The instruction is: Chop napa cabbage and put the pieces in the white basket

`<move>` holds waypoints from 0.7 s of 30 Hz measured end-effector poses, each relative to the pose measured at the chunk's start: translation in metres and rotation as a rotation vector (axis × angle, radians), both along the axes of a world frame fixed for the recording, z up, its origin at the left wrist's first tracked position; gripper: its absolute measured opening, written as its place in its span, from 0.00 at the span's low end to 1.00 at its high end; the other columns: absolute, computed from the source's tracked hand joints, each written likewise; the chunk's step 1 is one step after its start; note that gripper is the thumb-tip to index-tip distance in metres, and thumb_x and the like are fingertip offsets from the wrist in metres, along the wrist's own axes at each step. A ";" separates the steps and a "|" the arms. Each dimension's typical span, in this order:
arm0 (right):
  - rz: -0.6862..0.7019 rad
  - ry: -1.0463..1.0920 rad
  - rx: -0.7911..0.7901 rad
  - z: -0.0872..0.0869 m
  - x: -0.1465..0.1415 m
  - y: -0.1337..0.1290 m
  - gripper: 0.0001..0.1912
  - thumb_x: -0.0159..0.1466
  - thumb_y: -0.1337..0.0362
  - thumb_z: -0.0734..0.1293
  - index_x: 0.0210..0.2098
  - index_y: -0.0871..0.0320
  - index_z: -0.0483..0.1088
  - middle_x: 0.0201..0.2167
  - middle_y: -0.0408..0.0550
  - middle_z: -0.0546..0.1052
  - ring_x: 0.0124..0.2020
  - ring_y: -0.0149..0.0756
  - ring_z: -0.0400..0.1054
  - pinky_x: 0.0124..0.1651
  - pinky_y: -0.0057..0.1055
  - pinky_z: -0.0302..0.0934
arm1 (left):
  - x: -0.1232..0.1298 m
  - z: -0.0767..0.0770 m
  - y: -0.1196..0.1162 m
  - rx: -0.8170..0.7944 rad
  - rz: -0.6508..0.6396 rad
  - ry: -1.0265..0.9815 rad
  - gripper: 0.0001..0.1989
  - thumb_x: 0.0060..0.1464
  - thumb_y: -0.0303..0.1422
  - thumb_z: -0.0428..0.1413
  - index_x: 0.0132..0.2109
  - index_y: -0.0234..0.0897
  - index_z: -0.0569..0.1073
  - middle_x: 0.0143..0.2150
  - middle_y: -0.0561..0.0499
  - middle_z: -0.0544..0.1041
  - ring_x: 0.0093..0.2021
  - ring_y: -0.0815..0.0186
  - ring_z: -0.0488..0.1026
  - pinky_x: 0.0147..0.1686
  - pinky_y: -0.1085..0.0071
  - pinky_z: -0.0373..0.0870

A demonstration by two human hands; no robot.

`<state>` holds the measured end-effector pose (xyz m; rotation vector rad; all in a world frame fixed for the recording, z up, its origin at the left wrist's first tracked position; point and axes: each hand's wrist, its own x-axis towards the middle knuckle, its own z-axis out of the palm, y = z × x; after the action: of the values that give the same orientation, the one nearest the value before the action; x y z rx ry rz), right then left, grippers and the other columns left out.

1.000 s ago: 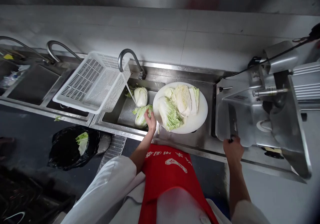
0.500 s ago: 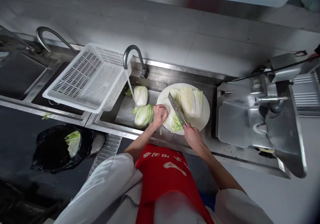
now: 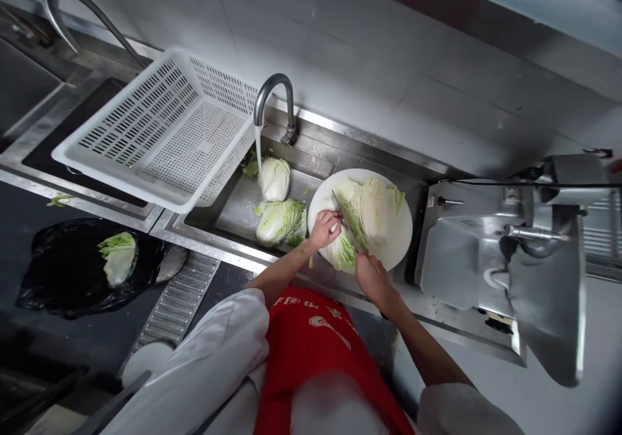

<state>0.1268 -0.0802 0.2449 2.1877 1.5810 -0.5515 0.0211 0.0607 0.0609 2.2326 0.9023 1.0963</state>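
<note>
My right hand [image 3: 375, 282] is wrapped round the handle of a kitchen knife [image 3: 345, 223]. Its blade slants across a cut piece of napa cabbage [image 3: 342, 251] on a round white cutting board [image 3: 396, 246]. With curled fingers, my left hand [image 3: 325, 229] holds that piece from the left, close beside the blade. Right of the blade lie more cut cabbage pieces [image 3: 374, 209]. Two napa cabbages, one upper [image 3: 275, 179] and one lower [image 3: 279, 221], rest in the sink [image 3: 233, 211] left of the board.
Water runs from the curved faucet [image 3: 275, 82] onto the upper cabbage. A white perforated basket [image 3: 179, 185] sits over the left side. Below it, a black plastic bag [image 3: 63, 263] holds a cabbage leaf [image 3: 119, 258]. A metal slicing machine [image 3: 490, 247] stands at the right.
My left hand has moved right onto the cut cabbage, up against the blade. The knife has come down onto the piece. The camera view has shifted and tilted.
</note>
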 end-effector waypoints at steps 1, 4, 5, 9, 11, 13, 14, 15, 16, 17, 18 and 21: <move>-0.003 0.009 -0.002 -0.004 0.000 0.007 0.18 0.78 0.70 0.53 0.55 0.70 0.71 0.47 0.68 0.81 0.51 0.49 0.80 0.48 0.33 0.68 | 0.001 -0.001 -0.001 -0.015 0.003 0.000 0.11 0.69 0.33 0.51 0.44 0.38 0.79 0.50 0.41 0.79 0.55 0.55 0.72 0.58 0.52 0.69; 0.006 0.061 0.007 -0.020 -0.001 0.033 0.19 0.78 0.72 0.52 0.55 0.70 0.72 0.49 0.67 0.81 0.53 0.45 0.79 0.51 0.31 0.67 | 0.004 -0.004 -0.002 -0.021 0.011 -0.003 0.10 0.68 0.33 0.52 0.43 0.38 0.79 0.50 0.42 0.79 0.54 0.55 0.72 0.58 0.52 0.68; 0.008 0.073 0.008 -0.025 -0.001 0.042 0.19 0.78 0.72 0.51 0.55 0.71 0.72 0.50 0.67 0.81 0.53 0.44 0.79 0.51 0.30 0.66 | 0.005 -0.005 -0.002 -0.015 0.014 -0.007 0.10 0.68 0.33 0.53 0.43 0.38 0.79 0.50 0.42 0.80 0.54 0.55 0.73 0.57 0.52 0.68; 0.022 0.050 -0.009 -0.025 0.006 0.052 0.18 0.78 0.71 0.52 0.55 0.69 0.71 0.49 0.65 0.81 0.52 0.45 0.79 0.50 0.31 0.66 | 0.007 -0.008 -0.001 0.012 0.014 -0.026 0.10 0.68 0.33 0.53 0.43 0.38 0.79 0.49 0.42 0.80 0.53 0.55 0.73 0.56 0.53 0.68; 0.053 0.031 -0.027 -0.017 0.015 0.038 0.17 0.79 0.69 0.53 0.55 0.67 0.71 0.48 0.65 0.81 0.51 0.47 0.79 0.48 0.32 0.66 | 0.007 -0.010 0.000 0.010 0.017 -0.022 0.09 0.68 0.32 0.54 0.43 0.38 0.79 0.49 0.42 0.80 0.54 0.55 0.73 0.57 0.53 0.67; 0.084 0.023 -0.056 -0.011 0.026 0.016 0.16 0.79 0.67 0.53 0.54 0.66 0.70 0.45 0.65 0.81 0.50 0.48 0.80 0.47 0.32 0.65 | 0.007 -0.013 0.001 0.002 0.027 -0.019 0.09 0.68 0.32 0.54 0.44 0.38 0.79 0.49 0.42 0.80 0.54 0.55 0.72 0.57 0.53 0.67; 0.082 0.024 -0.076 -0.012 0.031 0.004 0.16 0.80 0.66 0.54 0.54 0.66 0.70 0.44 0.65 0.81 0.50 0.48 0.80 0.47 0.32 0.65 | 0.008 -0.014 0.001 -0.002 0.031 -0.019 0.09 0.68 0.32 0.54 0.44 0.38 0.79 0.48 0.42 0.79 0.54 0.55 0.72 0.57 0.53 0.66; 0.065 0.027 -0.093 -0.015 0.034 -0.007 0.16 0.80 0.65 0.54 0.54 0.66 0.70 0.43 0.65 0.81 0.49 0.47 0.80 0.46 0.31 0.65 | 0.008 -0.015 0.001 -0.005 0.031 -0.017 0.09 0.68 0.33 0.53 0.44 0.38 0.79 0.48 0.42 0.79 0.54 0.55 0.72 0.57 0.52 0.66; 0.035 0.033 -0.111 -0.021 0.036 -0.015 0.17 0.80 0.64 0.53 0.54 0.66 0.69 0.43 0.64 0.81 0.49 0.47 0.80 0.46 0.31 0.64 | 0.008 -0.016 0.002 -0.006 0.031 -0.016 0.10 0.68 0.33 0.53 0.44 0.38 0.79 0.48 0.42 0.79 0.54 0.55 0.72 0.57 0.52 0.66; -0.002 0.040 -0.125 -0.028 0.036 -0.022 0.17 0.81 0.63 0.53 0.55 0.67 0.68 0.43 0.64 0.81 0.48 0.47 0.80 0.45 0.31 0.64 | 0.008 -0.016 0.001 -0.006 0.029 -0.013 0.10 0.68 0.33 0.53 0.44 0.39 0.79 0.48 0.42 0.79 0.54 0.55 0.72 0.57 0.52 0.66; -0.038 0.049 -0.131 -0.037 0.035 -0.026 0.18 0.81 0.63 0.52 0.56 0.67 0.68 0.43 0.64 0.82 0.48 0.46 0.80 0.45 0.31 0.64 | 0.008 -0.016 0.001 -0.005 0.028 -0.008 0.10 0.68 0.33 0.53 0.44 0.39 0.79 0.48 0.42 0.79 0.54 0.55 0.72 0.57 0.52 0.66; -0.088 0.064 -0.109 -0.061 0.026 -0.026 0.19 0.81 0.64 0.50 0.58 0.69 0.66 0.45 0.66 0.82 0.49 0.46 0.80 0.44 0.32 0.63 | 0.006 -0.012 0.000 -0.004 0.020 0.024 0.12 0.70 0.35 0.52 0.45 0.39 0.79 0.49 0.42 0.78 0.53 0.55 0.72 0.56 0.53 0.66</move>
<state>0.1532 -0.1062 0.1839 2.1851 1.4558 -0.7242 0.0273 0.0608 0.0484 2.2426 0.9383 1.0782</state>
